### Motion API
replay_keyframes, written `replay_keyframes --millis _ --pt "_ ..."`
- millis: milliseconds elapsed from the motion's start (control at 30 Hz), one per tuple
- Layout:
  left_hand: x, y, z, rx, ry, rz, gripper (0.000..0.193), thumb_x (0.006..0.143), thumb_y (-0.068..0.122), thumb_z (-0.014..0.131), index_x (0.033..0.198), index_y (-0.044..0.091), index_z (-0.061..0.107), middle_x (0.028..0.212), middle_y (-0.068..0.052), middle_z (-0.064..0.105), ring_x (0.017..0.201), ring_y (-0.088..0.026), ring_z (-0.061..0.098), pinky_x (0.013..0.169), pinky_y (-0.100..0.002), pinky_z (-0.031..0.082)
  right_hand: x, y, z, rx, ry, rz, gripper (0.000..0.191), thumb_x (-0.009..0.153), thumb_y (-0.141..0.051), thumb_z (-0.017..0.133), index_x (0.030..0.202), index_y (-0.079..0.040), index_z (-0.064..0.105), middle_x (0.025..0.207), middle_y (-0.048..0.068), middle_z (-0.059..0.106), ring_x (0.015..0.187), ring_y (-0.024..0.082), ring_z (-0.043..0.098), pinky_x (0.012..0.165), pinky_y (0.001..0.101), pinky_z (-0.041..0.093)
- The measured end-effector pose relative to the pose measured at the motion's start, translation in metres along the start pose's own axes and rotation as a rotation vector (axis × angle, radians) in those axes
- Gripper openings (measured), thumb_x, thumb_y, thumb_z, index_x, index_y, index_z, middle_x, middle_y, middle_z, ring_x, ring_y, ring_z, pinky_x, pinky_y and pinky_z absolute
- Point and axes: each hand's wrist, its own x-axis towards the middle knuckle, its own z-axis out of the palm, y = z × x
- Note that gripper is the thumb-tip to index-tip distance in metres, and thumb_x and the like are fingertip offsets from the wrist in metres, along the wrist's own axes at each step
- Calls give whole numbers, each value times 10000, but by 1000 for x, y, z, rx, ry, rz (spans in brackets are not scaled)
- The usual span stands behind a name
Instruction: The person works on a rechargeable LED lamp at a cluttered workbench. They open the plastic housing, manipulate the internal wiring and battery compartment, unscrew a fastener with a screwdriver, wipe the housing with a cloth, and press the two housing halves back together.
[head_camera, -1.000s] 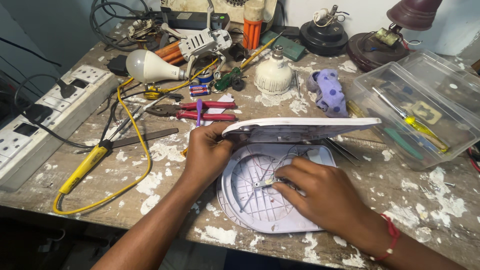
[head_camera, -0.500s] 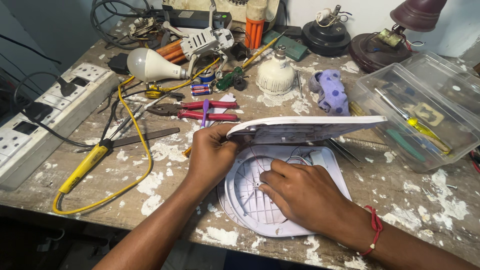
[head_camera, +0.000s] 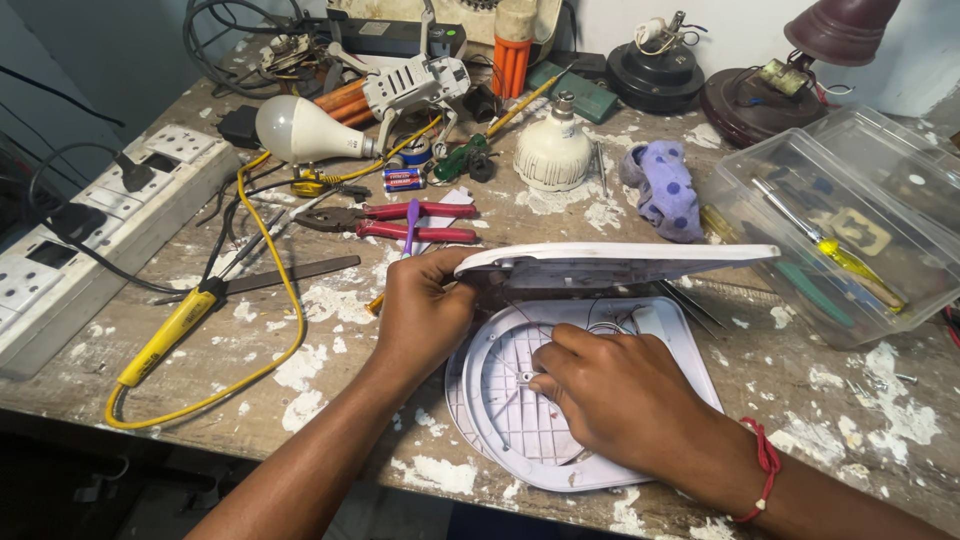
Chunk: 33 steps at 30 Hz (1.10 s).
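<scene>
- On the paint-flecked tabletop (head_camera: 330, 330), the left hand (head_camera: 420, 315) pinches the raised flat white lid (head_camera: 610, 265).
- The right hand (head_camera: 615, 395), fingers curled loosely, presses the ribbed round plastic base (head_camera: 500, 400).

Both hands are knuckles-up: left hand (head_camera: 425, 310) curled in a pinching grip, right hand (head_camera: 615, 395) pressing fingertips down.

White housing base (head_camera: 520, 400) and lifted cover (head_camera: 610, 262): smooth matt plastic, ribbed inside. Bench top (head_camera: 330, 330): rough, worn wood with flaking white paint. Storage box (head_camera: 850, 215) is clear glossy plastic; purple dotted rag (head_camera: 665, 190) is soft cloth.
</scene>
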Motion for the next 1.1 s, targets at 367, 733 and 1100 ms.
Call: replay_keyframes --millis 367,733,1100 --pt "0 -1 -3 -6 -12 -15 415 787 -166 506 1061 -16 780 888 -91 799 766 -111 739 656 -258 606 -52 -4 16 191 116 -246 424 871 -439 795 1061 -65 729 937 89 649 869 283 666 707 422 541" --pt "2 -5 -2 -18 0 56 392 790 -177 519 1051 -33 774 925 -90 803 841 -119 750 773 -271 621 -53 -10 31 65 211 -326 365 839 -327 781 1090 -66 729 926 77 643 848 256 625 718 419 467" --pt "5 -10 -6 -58 -29 49 387 822 -206 538 1086 -35 764 1000 -120 798 933 -162 763 878 -295 637 -50 -7 29 126 321 -310 346 867 -359 816 1018 -60 728 945 57 662 875 202 639 715 360 536"
